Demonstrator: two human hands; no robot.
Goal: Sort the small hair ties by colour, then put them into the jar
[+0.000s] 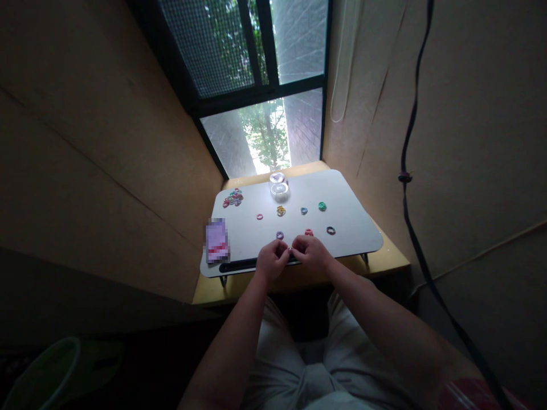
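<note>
My left hand (273, 259) and my right hand (311, 251) meet above the front edge of a white lap table (350, 222). The fingers of both are pinched together, and a tiny thing between them is too small to make out. Just beyond the fingertips lie a purple ring (280, 234) and a red ring (308, 232), which look like small hair ties. Farther back are a pink ring (260, 216), a small yellow pile (281, 210), a blue ring (303, 210) and a green pile (322, 206). A dark ring (331, 230) is to the right.
A mixed heap of coloured rings (233, 197) sits at the back left. A clear plastic container (279, 191) stands at the back, near the window (267, 134). A blurred purple packet (217, 240) lies at the left edge. A black cord (411, 210) hangs on the right.
</note>
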